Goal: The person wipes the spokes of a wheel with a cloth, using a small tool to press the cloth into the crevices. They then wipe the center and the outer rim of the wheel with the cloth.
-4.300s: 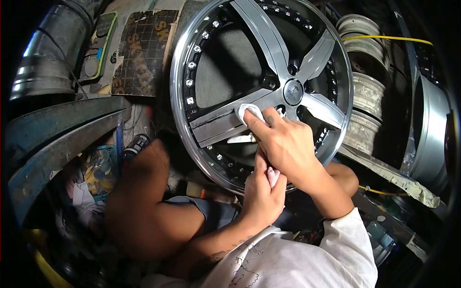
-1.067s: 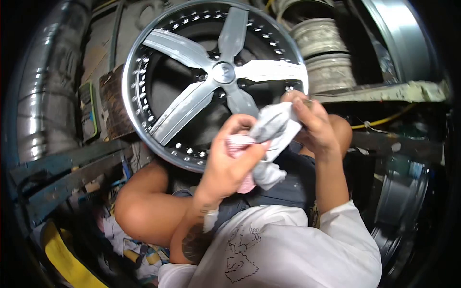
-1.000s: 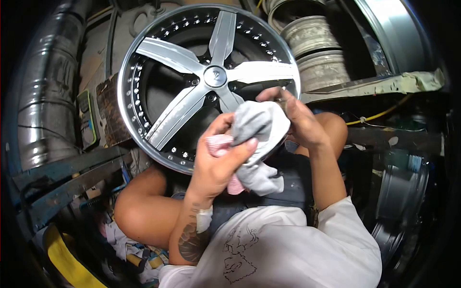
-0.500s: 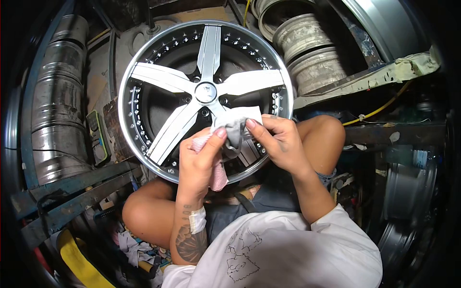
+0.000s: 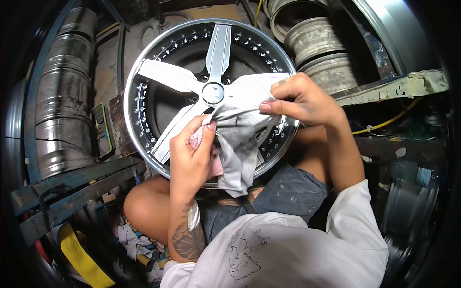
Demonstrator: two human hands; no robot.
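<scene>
A five-spoke car wheel rim (image 5: 220, 53) with a polished lip and small bolts round its edge lies face up in front of my crossed legs. Over its near right part hangs a white cloth (image 5: 240, 139) with grey-black smudges, stretched between both hands. My left hand (image 5: 192, 144) pinches one edge of it, and a pink checked cloth (image 5: 216, 165) is bunched in the same palm. With thumb and fingers, my right hand (image 5: 297, 101) grips the opposite edge, above the right spoke. Part of the lower spokes is hidden behind the cloth.
Stacked metal rims (image 5: 62, 101) stand along the left, beside a phone-like object with a green edge (image 5: 102, 129). More dusty rims (image 5: 319, 41) sit at the upper right. A yellow hose (image 5: 389, 120) runs along the right; a yellow-lined strap (image 5: 84, 254) lies at lower left.
The white cloth, bunched up before, is now spread open and hangs down. My right hand has moved up and to the right, away from my left hand, which has shifted slightly.
</scene>
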